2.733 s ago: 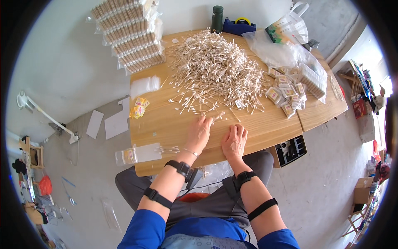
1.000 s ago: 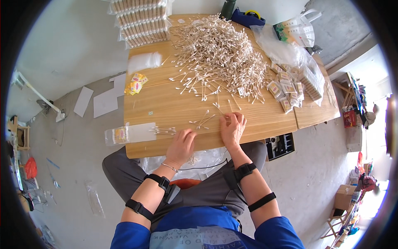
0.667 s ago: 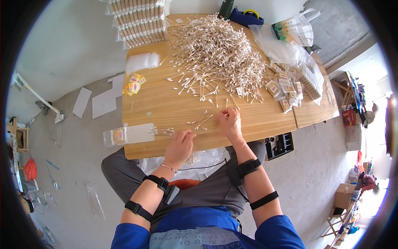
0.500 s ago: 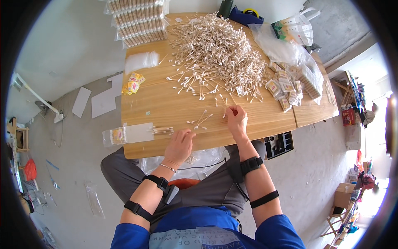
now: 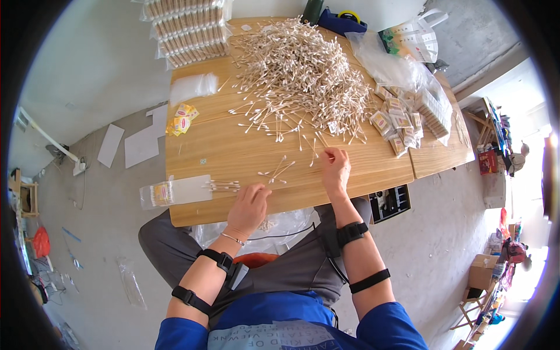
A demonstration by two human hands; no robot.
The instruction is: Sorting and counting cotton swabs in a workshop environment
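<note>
A large heap of cotton swabs [image 5: 303, 76] covers the far middle of the wooden table [image 5: 233, 143]. My right hand [image 5: 336, 169] is closed in a pinch at the heap's near edge, where a cotton swab [image 5: 322, 140] shows at its fingertips. Two loose swabs lie just left of those fingers. Near the table's front edge rests my left hand [image 5: 249, 204], its fingers curled; whatever they may hold is hidden. Just left of it, a row of swabs [image 5: 224, 185] lies on a white card [image 5: 193, 189]. Several crossed swabs [image 5: 278, 171] lie between my hands.
A filled clear pack [image 5: 157, 193] lies at the card's left end. Yellow labels [image 5: 182, 119], clear bags [image 5: 194, 86] and stacked swab packs [image 5: 189, 32] line the left side. Small packs [image 5: 399, 123], plastic wrap [image 5: 388, 58] and a blue tape dispenser [image 5: 343, 23] are right and behind.
My right hand has shifted slightly right over the table, away from the loose swabs beside it. The left hand stays almost in place. The whole view has moved a little.
</note>
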